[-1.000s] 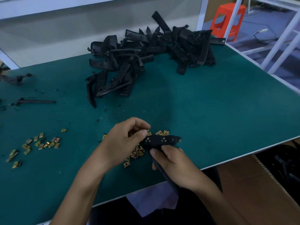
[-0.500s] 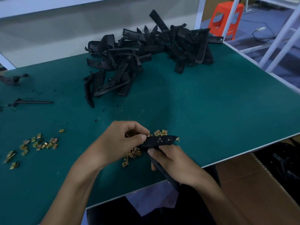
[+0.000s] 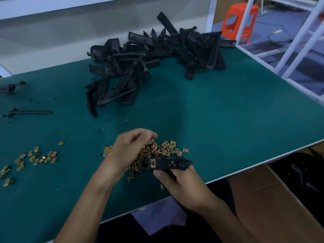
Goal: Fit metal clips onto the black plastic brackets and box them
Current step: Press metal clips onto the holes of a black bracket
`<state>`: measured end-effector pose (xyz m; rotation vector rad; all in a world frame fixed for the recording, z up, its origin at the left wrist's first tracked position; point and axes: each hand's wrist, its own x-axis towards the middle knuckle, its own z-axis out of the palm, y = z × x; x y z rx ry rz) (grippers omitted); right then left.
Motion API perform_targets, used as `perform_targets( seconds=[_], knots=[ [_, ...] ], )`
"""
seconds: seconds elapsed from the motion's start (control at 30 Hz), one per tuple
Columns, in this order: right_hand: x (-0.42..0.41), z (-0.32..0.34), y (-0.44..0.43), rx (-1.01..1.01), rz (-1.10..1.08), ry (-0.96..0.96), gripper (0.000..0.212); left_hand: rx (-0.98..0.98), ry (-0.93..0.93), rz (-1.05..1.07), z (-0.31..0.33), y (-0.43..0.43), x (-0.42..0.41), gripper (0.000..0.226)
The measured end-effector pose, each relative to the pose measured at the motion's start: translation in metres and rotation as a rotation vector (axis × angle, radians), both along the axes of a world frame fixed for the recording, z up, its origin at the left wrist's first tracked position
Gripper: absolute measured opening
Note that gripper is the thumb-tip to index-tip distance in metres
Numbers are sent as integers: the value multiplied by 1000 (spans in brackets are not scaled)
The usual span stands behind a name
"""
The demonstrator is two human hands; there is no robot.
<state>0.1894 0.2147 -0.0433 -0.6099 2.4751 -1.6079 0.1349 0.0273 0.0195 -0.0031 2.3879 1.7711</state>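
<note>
My right hand [image 3: 182, 186] grips a black plastic bracket [image 3: 172, 164] near the table's front edge, and a brass metal clip [image 3: 153, 162] sits on its flat arm. My left hand [image 3: 129, 151] hovers with curled fingers over a heap of brass clips [image 3: 166, 148] just behind the bracket; whether its fingers hold a clip is hidden. A second scatter of clips [image 3: 35, 157] lies at the left. A big pile of black brackets [image 3: 154, 62] fills the far middle of the green table [image 3: 236, 120].
A cardboard box [image 3: 273, 199] with black parts in it stands on the floor at the right, below the table edge. Loose black pieces [image 3: 29, 112] lie at the far left. White frame posts [image 3: 301, 37] and an orange stool [image 3: 240, 21] are beyond the right edge.
My left hand has lifted off the bracket and moved back over the clip heap. A clip now shows on the bracket, which my right hand has drawn slightly nearer.
</note>
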Motion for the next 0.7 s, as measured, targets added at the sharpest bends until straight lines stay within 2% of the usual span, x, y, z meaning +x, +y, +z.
perform_targets(
  seconds=[0.13,0.27,0.37,0.5,0.7],
  knots=[
    [1,-1,-3,-68,17,1,17,-304,121,-312,-4,33,-29,4],
    [-1,-1,-2,-74,-6,37,16,-579,148,-525,-11,59,-51,14],
    [-1,0,-2,-99,-35,49,16,-621,151,-572,-17,63,-59,14],
    [-1,-4,-1,-143,-37,-45,37,-617,147,-620,-17,67,-62,9],
    [-2,-2,0,-114,-21,-23,28,-692,180,-636,-19,67,-59,10]
  ],
)
